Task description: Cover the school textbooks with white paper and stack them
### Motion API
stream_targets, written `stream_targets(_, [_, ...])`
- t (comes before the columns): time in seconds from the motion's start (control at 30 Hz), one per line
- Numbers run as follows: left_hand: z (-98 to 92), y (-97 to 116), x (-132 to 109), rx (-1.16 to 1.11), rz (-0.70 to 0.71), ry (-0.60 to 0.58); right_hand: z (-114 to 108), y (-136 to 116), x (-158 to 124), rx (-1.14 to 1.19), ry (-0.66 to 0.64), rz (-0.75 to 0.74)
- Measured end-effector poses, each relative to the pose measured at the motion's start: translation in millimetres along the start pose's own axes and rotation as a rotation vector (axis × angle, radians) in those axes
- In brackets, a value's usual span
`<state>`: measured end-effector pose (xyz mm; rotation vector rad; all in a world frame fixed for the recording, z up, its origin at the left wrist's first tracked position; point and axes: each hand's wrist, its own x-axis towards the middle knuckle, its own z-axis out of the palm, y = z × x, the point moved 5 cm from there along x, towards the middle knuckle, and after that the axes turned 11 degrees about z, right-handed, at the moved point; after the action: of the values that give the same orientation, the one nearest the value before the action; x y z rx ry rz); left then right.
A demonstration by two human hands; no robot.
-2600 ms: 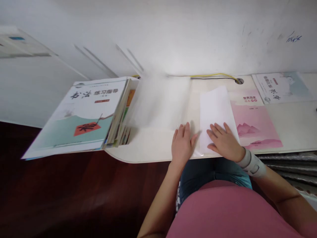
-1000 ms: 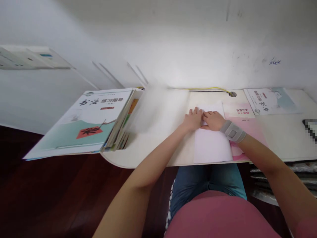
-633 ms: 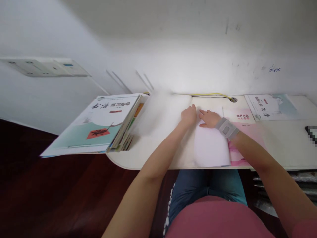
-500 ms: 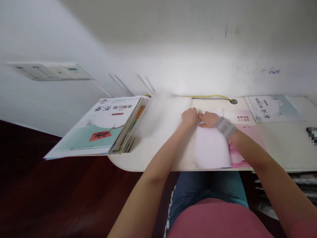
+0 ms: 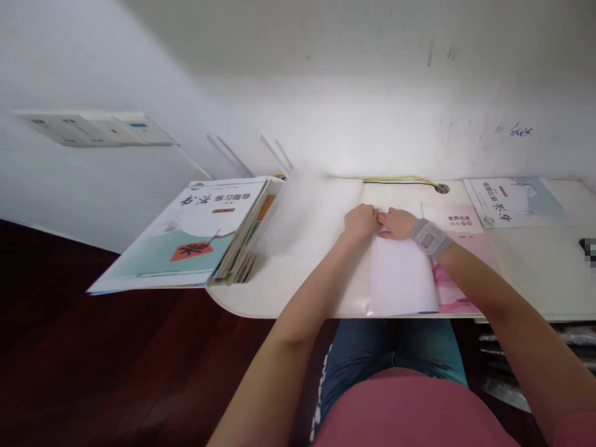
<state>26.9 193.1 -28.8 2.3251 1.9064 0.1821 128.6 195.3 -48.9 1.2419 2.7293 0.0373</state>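
A pink book (image 5: 465,264) lies on the white desk with its white cover leaf (image 5: 403,279) opened out to the left. A clear plastic book cover (image 5: 298,220), hazy and partly see-through, spreads leftward from it. My left hand (image 5: 361,221) is closed at the upper left corner of the white leaf, fingers curled on the plastic. My right hand (image 5: 397,223), with a grey band (image 5: 429,238) at the wrist, pinches at the same edge. The fingertips of both hands nearly meet, and what lies between them is mostly hidden.
A stack of books (image 5: 186,233) stands at the left, overhanging the rounded desk end (image 5: 233,304). Another booklet (image 5: 512,202) lies at the back right, near a cable hole (image 5: 441,188) with a yellow cable (image 5: 395,178). A dark object (image 5: 589,248) sits at the right edge.
Both hands stay at the leaf's upper left corner, the fingertips a little closer together. The white leaf's lower edge looks flatter. The whole view has shifted slightly.
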Motion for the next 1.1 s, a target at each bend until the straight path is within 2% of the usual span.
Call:
stream_targets(0.13, [-10.2, 6, -26, -0.013, 0.064, -0.018, -5, 7, -21, 0.047, 0.027, -0.017])
stream_targets(0.23, [-14.1, 27, -65, 0.019, 0.207, -0.019, -11, 32, -48, 0.203, 0.247, 0.027])
stream_targets(0.3, [-8.2, 52, -95, 0.039, 0.409, -0.018, -8, 58, -68, 0.345, 0.433, 0.157])
stream_targets(0.37, [4.6, 69, -120, 0.057, 0.513, -0.032, 7, 83, -86, 0.473, 0.526, 0.322])
stream_targets(0.47, [30.2, 73, -134, 0.085, 0.535, -0.141, 35, 98, -102, 0.573, 0.491, 0.431])
stream_targets(0.6, [48.0, 54, -125, 0.08, 0.503, -0.251, 52, 88, -107, 0.523, 0.396, 0.363])
stream_targets(0.73, [46.7, 41, -125, 0.076, 0.478, -0.245, 50, 79, -106, 0.454, 0.333, 0.316])
stream_targets(0.87, [44.9, 35, -133, 0.094, 0.46, -0.246, 45, 71, -108, 0.409, 0.285, 0.201])
stream_targets(1.0, [38.4, 22, -130, 0.107, 0.362, -0.264, 43, 65, -110, 0.355, 0.26, 0.128])
stream_targets(1.1, [28.1, 28, -132, 0.126, 0.37, -0.192, 42, 62, -110, 0.331, 0.263, 0.095])
